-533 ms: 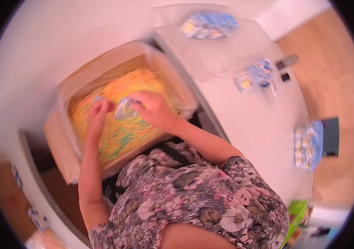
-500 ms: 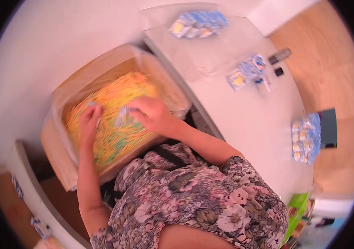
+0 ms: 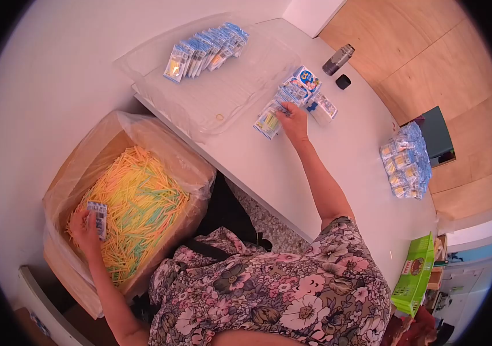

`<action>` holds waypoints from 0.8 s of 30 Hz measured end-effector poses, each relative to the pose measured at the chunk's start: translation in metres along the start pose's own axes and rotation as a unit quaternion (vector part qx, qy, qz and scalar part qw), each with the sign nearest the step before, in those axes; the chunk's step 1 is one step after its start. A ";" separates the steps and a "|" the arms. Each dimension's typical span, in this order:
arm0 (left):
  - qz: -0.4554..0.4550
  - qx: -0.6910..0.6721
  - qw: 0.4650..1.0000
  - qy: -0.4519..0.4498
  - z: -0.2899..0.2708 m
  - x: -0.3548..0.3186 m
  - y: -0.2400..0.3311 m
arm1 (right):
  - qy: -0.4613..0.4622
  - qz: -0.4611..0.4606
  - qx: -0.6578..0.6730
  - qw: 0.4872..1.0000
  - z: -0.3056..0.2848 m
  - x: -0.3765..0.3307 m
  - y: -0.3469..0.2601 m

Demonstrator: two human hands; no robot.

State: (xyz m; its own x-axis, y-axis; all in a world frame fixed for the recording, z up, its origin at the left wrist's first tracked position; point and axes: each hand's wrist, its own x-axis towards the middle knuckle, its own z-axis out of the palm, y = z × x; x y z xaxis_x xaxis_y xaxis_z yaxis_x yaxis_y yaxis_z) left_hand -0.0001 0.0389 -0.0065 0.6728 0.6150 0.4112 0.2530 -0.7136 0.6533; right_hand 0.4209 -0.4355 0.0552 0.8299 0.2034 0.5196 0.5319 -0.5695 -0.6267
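My left hand [image 3: 86,232] is inside the lined cardboard box [image 3: 200,199], its fingers closed on a small blue-and-white packet [image 3: 101,222]. Beneath it lies a heap of thin yellow, orange and green sticks [image 3: 145,202]. Out over the white table, my right hand [image 3: 293,124] pinches the near end of a row of small clear packets [image 3: 267,124] with blue striped edges. Its fingertips partly cover the packet they touch. Right beside this hand lie a blue-and-white printed pack [image 3: 307,81] and a whitish pack [image 3: 322,109] with blue marks.
A clear plastic sheet [image 3: 220,117] lies on the table [image 3: 338,167], bearing an overlapping row of packets [image 3: 205,51]. Farther right are a dark flask [image 3: 338,59], its black cap [image 3: 343,82], and a bundle of bagged packets [image 3: 405,161]. A green basket [image 3: 413,277] stands at lower right.
My right hand has left the box and reached right to the packets on the table. The left hand remains in the box, holding a packet. The view has shifted and is sharper.
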 end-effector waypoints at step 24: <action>-0.222 0.191 0.956 -0.009 -0.005 0.002 0.005 | -0.428 -0.340 -0.127 0.828 0.139 -0.101 -0.258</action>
State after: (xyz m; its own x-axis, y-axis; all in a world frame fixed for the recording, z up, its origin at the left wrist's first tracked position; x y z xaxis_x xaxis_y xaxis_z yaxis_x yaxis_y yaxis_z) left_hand -0.0012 0.0386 0.0009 0.4507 0.8826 0.1336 0.7495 -0.4555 0.4804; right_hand 0.2238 -0.1987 0.0838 0.2258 0.9736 0.0322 0.9629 -0.2180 -0.1587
